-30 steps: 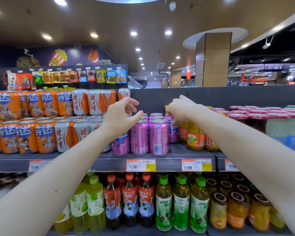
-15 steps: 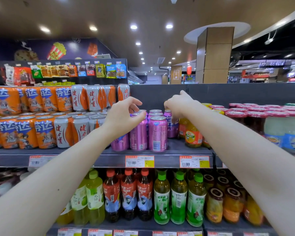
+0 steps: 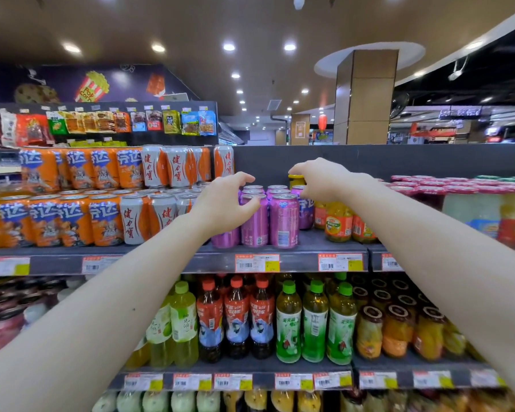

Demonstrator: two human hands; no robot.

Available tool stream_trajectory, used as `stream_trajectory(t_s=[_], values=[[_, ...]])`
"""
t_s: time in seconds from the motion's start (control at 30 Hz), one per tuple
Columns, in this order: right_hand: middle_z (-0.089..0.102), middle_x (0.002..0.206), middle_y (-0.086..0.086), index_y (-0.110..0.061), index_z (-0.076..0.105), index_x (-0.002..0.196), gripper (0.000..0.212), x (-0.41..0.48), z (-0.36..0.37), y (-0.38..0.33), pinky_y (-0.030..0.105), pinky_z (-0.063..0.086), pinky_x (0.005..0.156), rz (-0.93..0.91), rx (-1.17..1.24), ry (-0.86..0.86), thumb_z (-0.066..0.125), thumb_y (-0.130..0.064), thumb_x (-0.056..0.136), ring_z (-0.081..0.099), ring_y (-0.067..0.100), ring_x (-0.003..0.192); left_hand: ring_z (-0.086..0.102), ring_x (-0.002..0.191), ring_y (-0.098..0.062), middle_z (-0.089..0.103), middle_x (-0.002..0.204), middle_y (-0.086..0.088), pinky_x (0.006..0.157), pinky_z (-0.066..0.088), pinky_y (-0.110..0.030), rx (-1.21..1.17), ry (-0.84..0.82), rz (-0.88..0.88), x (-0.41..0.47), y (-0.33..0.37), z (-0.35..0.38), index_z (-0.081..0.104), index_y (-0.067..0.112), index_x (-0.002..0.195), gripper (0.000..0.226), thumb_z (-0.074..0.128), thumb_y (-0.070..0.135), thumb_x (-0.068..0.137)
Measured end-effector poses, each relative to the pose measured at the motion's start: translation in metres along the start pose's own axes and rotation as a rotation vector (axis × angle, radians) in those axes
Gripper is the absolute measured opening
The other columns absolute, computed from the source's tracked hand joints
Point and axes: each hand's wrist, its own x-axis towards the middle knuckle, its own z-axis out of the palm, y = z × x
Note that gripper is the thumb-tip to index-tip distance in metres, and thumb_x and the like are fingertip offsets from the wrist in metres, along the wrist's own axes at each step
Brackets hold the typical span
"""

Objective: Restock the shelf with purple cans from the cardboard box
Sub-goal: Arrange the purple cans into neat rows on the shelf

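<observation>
**Purple cans** [image 3: 283,221] stand upright, long axes vertical, in a tight block on the upper shelf [image 3: 348,246]. Their rows run back toward the dark back panel [image 3: 399,159]. The cardboard box is out of view.

**Left hand** [image 3: 220,203]: in front of the block's left column, fingers spread and loosely curved, holding nothing visible. The thumb lies just beside the rim of a front can.

**Right hand** [image 3: 321,179]: over the right rear can, fingers drooping toward its top. Whether they pinch it cannot be told.

The cans thus lie below and ahead of both hands, with the right hand nearer the rear.

**Edges:** silver-and-orange cans [image 3: 134,221] stand close at left and jars [image 3: 338,224] at right.

**Open room:** bare shelf shows in front of the right column, probably the slot for another can. The space above the block is free.
</observation>
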Motion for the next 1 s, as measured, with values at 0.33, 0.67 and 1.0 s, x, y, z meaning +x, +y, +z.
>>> stream_trajectory(t_s=[0.33,0.67,1.0], values=[[0.060,0.141,0.004,-0.021,0.051,0.147,0.057,-0.075,-0.021,-0.111,0.040,0.051,0.097,0.115,0.158,0.055,0.066,-0.031,0.092,0.057,0.025,0.124,0.063,0.118,-0.026,0.068,0.132,-0.004,0.095,0.054,-0.044,0.008,-0.032,-0.031,-0.078,-0.029,-0.067,0.056,0.023,0.145,0.055,0.061,0.040,0.093],[0.060,0.140,0.005,-0.023,0.049,0.148,0.056,-0.165,0.014,-0.272,0.043,0.053,0.093,0.221,0.193,-0.117,0.062,-0.031,0.094,0.057,0.028,0.124,0.061,0.122,-0.031,0.066,0.136,-0.008,0.094,0.055,-0.046,0.217,-0.259,-0.033,-0.220,-0.100,-0.121,0.051,0.017,0.149,0.062,0.056,0.044,0.094],[0.062,0.135,0.006,-0.020,0.051,0.146,0.052,-0.223,0.068,-0.403,0.044,0.056,0.088,0.124,0.134,-0.374,0.055,-0.042,0.098,0.060,0.029,0.118,0.060,0.122,-0.032,0.062,0.138,-0.010,0.092,0.055,-0.046,0.241,-0.469,-0.236,-0.363,-0.165,-0.143,0.050,0.018,0.146,0.057,0.054,0.046,0.096]])
